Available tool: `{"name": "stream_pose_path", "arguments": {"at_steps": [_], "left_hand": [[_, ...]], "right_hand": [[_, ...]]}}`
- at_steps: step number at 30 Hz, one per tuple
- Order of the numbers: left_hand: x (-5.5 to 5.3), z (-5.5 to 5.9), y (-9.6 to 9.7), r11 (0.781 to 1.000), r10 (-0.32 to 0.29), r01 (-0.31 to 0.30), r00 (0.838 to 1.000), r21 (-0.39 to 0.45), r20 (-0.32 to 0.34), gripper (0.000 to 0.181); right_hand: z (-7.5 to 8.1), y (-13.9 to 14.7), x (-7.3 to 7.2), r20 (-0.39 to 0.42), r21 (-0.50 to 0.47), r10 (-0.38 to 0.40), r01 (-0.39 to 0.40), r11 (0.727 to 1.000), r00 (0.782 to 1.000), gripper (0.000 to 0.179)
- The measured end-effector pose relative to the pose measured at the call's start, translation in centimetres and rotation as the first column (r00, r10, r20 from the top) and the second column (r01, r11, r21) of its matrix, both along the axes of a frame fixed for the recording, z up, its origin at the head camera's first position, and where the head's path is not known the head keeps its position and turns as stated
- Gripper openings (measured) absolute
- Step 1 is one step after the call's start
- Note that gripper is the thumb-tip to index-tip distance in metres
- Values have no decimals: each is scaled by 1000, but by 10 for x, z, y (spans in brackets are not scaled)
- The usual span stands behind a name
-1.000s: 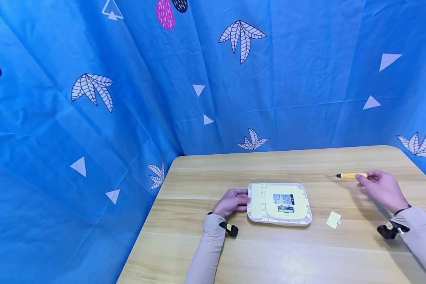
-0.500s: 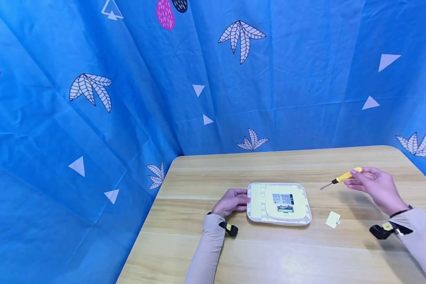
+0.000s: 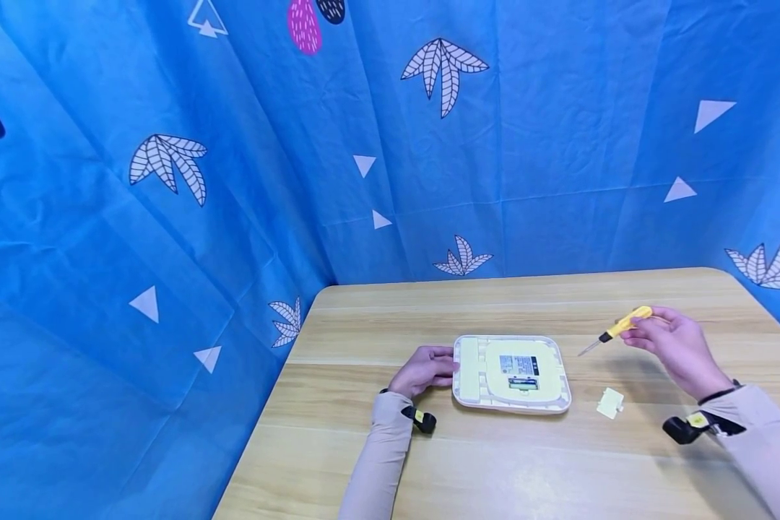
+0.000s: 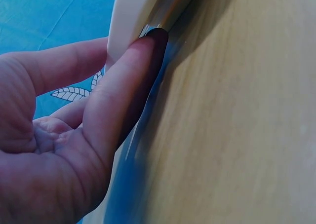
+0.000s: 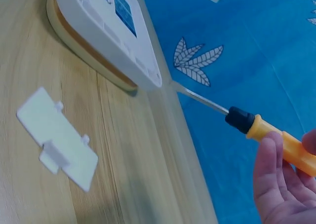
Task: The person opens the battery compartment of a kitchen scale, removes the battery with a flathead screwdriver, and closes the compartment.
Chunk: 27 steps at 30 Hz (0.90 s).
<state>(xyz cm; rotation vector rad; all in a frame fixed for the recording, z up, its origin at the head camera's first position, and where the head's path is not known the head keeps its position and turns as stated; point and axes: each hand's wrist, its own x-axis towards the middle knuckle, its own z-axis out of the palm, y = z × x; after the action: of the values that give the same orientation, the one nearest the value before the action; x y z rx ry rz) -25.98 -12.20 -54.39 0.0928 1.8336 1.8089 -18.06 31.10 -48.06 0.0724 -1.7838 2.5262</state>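
A flat white device [image 3: 512,374], like a kitchen scale with rounded corners, lies underside up on the table. Its label faces up, and a battery sits in the uncovered compartment [image 3: 523,383]. My left hand [image 3: 424,373] pinches the device's left edge; in the left wrist view the thumb and a finger sit on either side of the rim. Off to the right, my right hand [image 3: 676,347] holds a screwdriver [image 5: 239,119] by its yellow handle. The metal tip points down and left, towards the device. Between them lies a small white battery cover [image 5: 58,137] with tabs.
The wooden table [image 3: 481,462] has rounded far corners. A blue patterned curtain [image 3: 546,144] hangs behind it and along the left side. Both wrists carry black camera straps.
My right hand has moved left towards the device, and the screwdriver has swung from nearly level to tip-down. The left hand, device and battery cover have stayed in place.
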Motion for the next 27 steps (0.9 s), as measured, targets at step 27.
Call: {"name": "stream_pose_path", "arguments": {"at_steps": [27], "left_hand": [[-4,-5,1,1000,-11,11,1000,7,0,49]], "right_hand": [[-4,-34,1,-85,188,67,-50,981,994,20]]}}
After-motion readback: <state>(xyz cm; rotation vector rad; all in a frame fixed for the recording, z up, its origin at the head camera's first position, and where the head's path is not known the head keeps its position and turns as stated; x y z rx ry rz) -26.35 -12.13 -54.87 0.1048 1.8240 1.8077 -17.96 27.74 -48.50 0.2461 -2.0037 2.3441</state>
